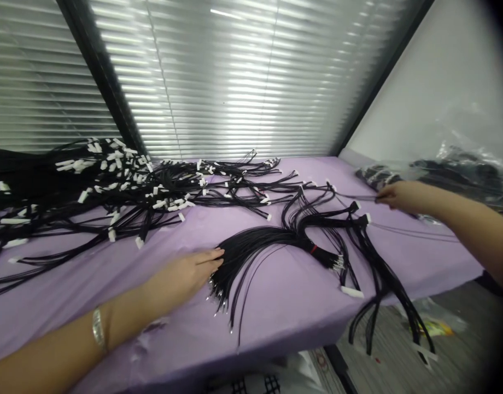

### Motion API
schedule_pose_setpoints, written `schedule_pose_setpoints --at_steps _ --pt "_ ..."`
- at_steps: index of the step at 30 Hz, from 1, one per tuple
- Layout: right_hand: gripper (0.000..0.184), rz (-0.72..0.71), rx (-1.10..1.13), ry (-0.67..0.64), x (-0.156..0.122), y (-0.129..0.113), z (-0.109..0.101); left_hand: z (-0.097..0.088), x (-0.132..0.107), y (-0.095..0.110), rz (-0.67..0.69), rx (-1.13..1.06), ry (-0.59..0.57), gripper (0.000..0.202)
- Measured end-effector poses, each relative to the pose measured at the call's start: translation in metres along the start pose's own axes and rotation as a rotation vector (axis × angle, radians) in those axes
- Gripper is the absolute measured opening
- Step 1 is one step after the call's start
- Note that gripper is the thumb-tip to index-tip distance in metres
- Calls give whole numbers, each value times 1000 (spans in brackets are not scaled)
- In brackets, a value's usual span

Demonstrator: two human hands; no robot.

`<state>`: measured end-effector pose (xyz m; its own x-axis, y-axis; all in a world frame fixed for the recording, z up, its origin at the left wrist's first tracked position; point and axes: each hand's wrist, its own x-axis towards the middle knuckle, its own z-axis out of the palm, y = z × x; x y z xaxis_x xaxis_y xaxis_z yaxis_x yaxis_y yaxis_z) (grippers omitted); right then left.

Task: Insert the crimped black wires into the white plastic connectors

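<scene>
My left hand (pixel 186 273) lies flat on the purple tablecloth (pixel 276 312), fingers stretched out and touching the loose ends of a bundle of black wires (pixel 268 241) tied with a red band. My right hand (pixel 399 196) reaches to the far right, its fingers pinched on a thin wire (pixel 354 197) that runs left toward the bundle. More black wires with white connectors (pixel 358 219) drape over the table's front edge.
A large tangle of black wires with white tags (pixel 124 186) covers the left and back of the table. Clear plastic bags of black wires (pixel 460 169) lie at the right. Window blinds (pixel 235 76) stand behind. The floor (pixel 382 350) shows beyond the table's front edge.
</scene>
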<state>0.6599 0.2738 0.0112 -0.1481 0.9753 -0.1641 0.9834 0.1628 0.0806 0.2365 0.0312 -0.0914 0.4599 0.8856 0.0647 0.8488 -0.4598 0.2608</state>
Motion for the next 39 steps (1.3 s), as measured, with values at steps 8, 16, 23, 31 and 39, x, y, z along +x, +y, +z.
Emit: schedule_pose_setpoints --at_steps 8,16,23,31,39 --pt "53 -35 -92 115 -43 -5 24 -1 1 1 -9 -56 89 33" --pt "30 -993 -192 284 -35 -153 22 -4 0 4 -1 -3 53 35" --pt "37 -811 -322 227 16 -141 46 -4 1 6 16 4 71 34" --pt "39 -540 -263 300 13 -98 75 -1 0 3 23 -13 99 34" --pt "29 -631 77 486 -67 -136 34 -3 -1 4 5 -25 59 35"
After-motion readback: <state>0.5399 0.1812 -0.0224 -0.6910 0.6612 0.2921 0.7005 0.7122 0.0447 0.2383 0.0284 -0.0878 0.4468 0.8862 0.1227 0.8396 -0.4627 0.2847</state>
